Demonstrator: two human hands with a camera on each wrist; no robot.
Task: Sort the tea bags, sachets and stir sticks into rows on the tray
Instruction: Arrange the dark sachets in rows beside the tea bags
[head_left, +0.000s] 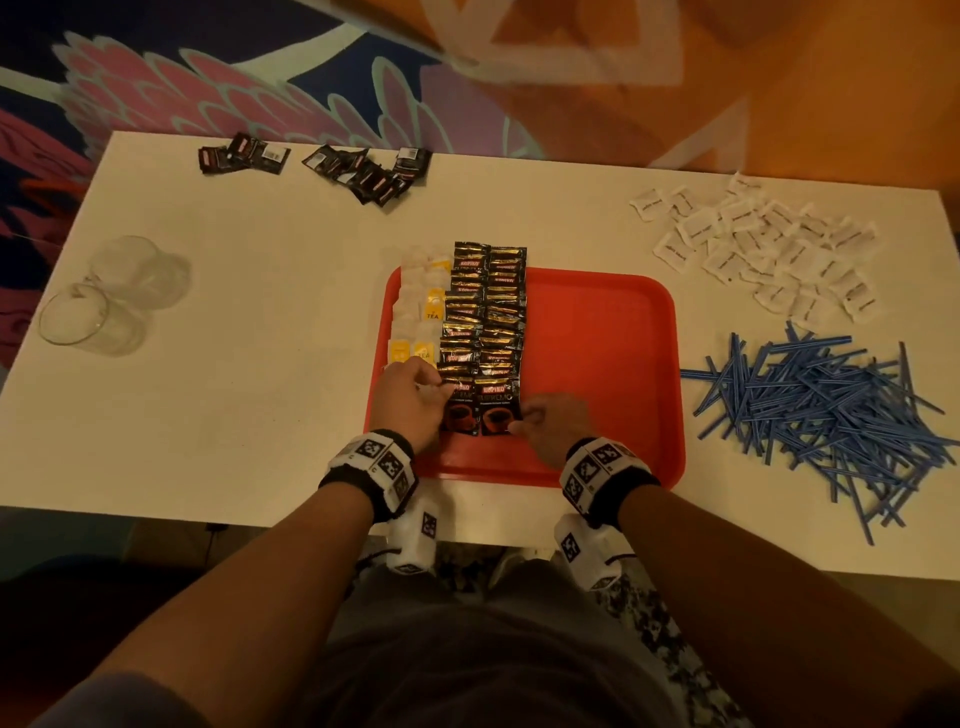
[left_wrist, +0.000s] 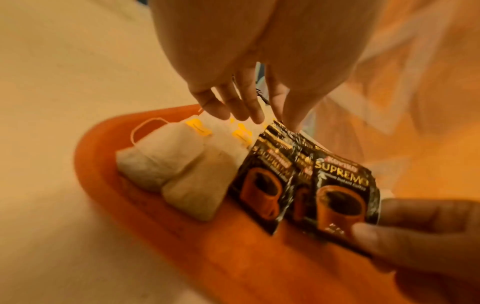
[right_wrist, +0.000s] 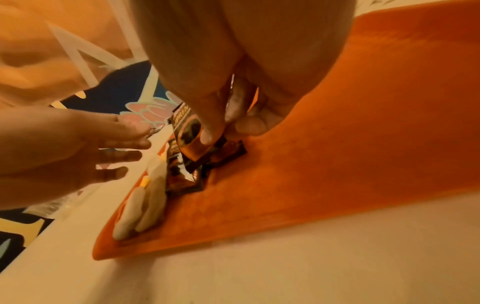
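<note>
Left of the red tray (head_left: 597, 332) lie two glass cups (head_left: 111, 296). On the tray's left part – tea bags (head_left: 421, 312), then two coffee-sachet rows (head_left: 483, 322). The left hand (head_left: 410, 397), fingers relaxed, rests beside them; the right hand (head_left: 553, 423) pinches the nearest sachet (head_left: 500, 413). Right of the tray – white sachets (head_left: 758, 249), blue stir sticks (head_left: 831, 410).

Your head camera looks steeply down from above the tray (head_left: 597, 364), taking in the whole table (head_left: 260, 338) beyond it. Your left wrist camera sits low and close at the tray's (left_wrist: 233, 257) near left corner, facing along the fingers (left_wrist: 246, 98). Your right wrist camera hovers just over the tray (right_wrist: 337, 144), looking leftward. All three share that near left corner.
</note>
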